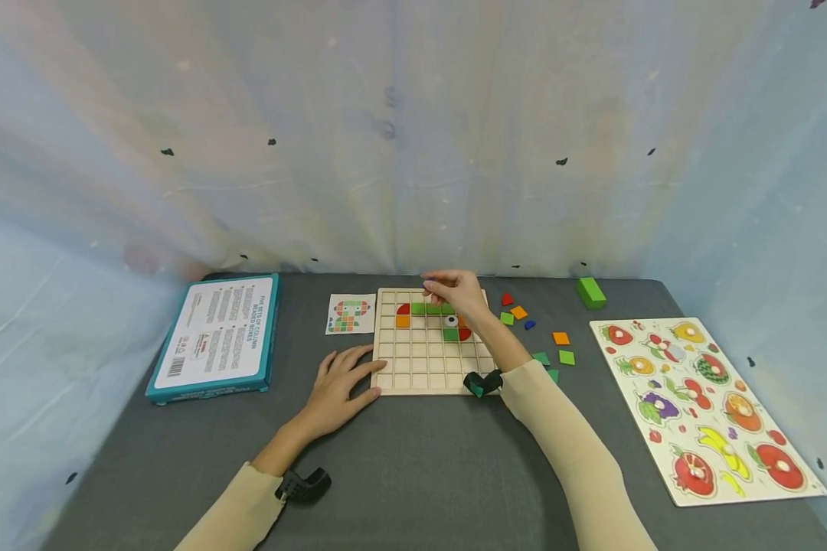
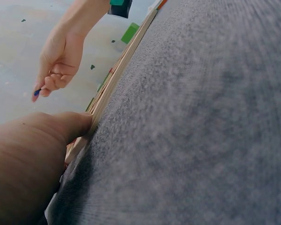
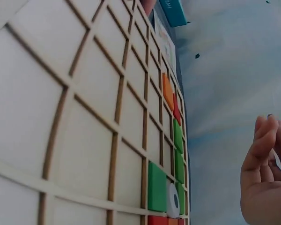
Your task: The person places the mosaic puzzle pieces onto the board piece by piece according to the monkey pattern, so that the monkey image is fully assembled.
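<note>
My right hand (image 1: pixel 460 297) is raised over the far part of the wooden grid board (image 1: pixel 410 366), pinching a small blue piece (image 2: pixel 37 92) between thumb and fingertips. The right wrist view shows this hand (image 3: pixel 264 176) with bent fingers, the piece mostly hidden. My left hand (image 1: pixel 341 392) lies at the board's left edge, its thumb and fingers touching the side. On the board sit a red piece (image 1: pixel 403 309), an orange tile (image 1: pixel 403 321), green tiles (image 1: pixel 419 308), a round white piece with a dark centre (image 1: pixel 451 321) and a darker green tile (image 1: pixel 451 334).
A pattern card (image 1: pixel 350 314) lies left of the board, and a teal box (image 1: pixel 220 333) farther left. Loose coloured pieces (image 1: pixel 560 338) lie to the right, near a green block (image 1: pixel 590 293). A fruit picture board (image 1: pixel 706 413) occupies the right side.
</note>
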A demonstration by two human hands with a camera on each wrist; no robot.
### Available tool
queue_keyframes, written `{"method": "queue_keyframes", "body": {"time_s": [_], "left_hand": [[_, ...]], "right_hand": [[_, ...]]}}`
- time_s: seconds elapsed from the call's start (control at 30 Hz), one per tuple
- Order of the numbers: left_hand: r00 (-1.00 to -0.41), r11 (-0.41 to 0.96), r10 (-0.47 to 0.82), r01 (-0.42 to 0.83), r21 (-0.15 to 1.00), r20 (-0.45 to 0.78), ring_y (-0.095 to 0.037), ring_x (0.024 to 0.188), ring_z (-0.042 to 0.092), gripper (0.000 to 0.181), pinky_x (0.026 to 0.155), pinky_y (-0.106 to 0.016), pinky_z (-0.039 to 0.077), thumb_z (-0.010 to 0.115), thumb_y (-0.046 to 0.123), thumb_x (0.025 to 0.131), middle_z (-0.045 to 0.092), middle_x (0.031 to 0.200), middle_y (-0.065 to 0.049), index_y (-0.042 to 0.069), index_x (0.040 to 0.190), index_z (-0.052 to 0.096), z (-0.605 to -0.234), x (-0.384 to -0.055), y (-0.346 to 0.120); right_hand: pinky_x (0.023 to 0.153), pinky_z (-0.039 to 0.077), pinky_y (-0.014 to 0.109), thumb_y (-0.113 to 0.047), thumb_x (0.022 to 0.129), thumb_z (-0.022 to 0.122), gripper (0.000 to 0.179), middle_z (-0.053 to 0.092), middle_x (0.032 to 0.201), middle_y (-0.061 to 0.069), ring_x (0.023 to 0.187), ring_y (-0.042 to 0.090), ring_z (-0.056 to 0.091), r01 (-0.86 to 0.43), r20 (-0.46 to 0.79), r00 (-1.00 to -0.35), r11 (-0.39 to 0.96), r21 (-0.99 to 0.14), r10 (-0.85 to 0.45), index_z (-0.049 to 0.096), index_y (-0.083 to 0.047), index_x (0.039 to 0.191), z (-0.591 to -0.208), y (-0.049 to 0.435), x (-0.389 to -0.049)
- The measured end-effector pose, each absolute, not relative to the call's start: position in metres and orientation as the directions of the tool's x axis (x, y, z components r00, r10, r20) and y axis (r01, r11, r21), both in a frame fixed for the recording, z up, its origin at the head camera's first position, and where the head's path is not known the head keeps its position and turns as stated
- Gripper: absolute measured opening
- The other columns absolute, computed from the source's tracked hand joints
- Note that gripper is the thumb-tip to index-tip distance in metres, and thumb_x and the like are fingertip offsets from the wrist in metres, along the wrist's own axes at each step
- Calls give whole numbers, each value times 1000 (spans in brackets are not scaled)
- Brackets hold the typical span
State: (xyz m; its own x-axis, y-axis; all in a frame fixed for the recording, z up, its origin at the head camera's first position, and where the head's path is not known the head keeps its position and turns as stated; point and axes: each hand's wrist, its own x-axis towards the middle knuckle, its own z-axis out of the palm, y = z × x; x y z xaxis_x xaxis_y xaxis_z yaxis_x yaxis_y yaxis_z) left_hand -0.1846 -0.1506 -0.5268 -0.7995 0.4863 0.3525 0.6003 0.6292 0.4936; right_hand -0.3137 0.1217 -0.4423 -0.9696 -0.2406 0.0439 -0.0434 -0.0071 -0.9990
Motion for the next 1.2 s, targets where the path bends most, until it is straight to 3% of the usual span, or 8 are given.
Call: {"method": "queue_keyframes", "body": {"time_s": [0.2,0.4,0.5,0.6,0.8,0.93,1.03,1.2], "left_hand": [[-802,626,485,597,502,349,-36,143,32,50,112,-68,10,67,35,96,39,155,-13,18,142,58,-527,-185,-151],[-807,630,482,590,506,341,-35,144,31,50,113,-66,9,66,37,97,39,155,-12,20,143,57,-527,-185,-151],[-805,629,482,593,503,346,-35,143,31,50,113,-67,9,66,36,97,39,155,-12,20,143,57,-528,-185,-151],[-799,627,484,602,494,358,-36,143,32,50,112,-68,10,66,36,97,40,155,-13,19,143,57,-529,-185,-151],[-800,629,484,600,494,355,-34,143,32,50,113,-67,10,67,36,96,40,155,-13,20,142,58,-528,-185,-151],[-800,627,486,600,497,352,-33,143,31,50,113,-67,9,66,36,96,40,155,-12,20,143,57,-528,-185,-151],[-801,626,487,598,500,348,-33,144,31,49,113,-67,9,65,35,97,39,155,-12,20,143,57,-528,-185,-151],[-805,632,487,592,500,337,-34,143,31,49,113,-67,8,65,36,98,38,155,-12,20,143,56,-527,-185,-151]], "right_hand": [[78,56,48,-2,94,68,37,72,92,22,73,35,65,-24,28,-985,-27,-999,-169,58,10,128,-447,123,-311],[68,57,26,-2,95,67,38,71,92,15,70,19,68,111,-86,-987,-199,-974,-133,56,17,127,-453,127,-312],[72,57,23,0,96,64,38,67,97,14,72,14,69,164,-130,-980,-240,-957,-148,57,14,131,-454,129,-314],[86,57,31,3,97,61,36,65,106,18,80,15,71,180,-144,-972,-200,-963,-184,57,11,132,-453,130,-315],[106,43,50,5,99,56,33,54,127,32,87,18,70,202,-165,-950,-117,-972,-266,58,10,131,-450,127,-319],[106,42,52,3,99,58,30,52,132,34,95,25,68,200,-170,-934,-65,-978,-315,60,9,128,-451,120,-322],[102,47,48,0,98,61,26,60,124,26,104,32,65,152,-162,-925,54,-987,-344,65,8,123,-454,112,-327],[94,54,41,0,95,65,24,68,114,16,101,27,67,28,-133,-895,246,-969,-425,69,7,118,-456,99,-332]]}}
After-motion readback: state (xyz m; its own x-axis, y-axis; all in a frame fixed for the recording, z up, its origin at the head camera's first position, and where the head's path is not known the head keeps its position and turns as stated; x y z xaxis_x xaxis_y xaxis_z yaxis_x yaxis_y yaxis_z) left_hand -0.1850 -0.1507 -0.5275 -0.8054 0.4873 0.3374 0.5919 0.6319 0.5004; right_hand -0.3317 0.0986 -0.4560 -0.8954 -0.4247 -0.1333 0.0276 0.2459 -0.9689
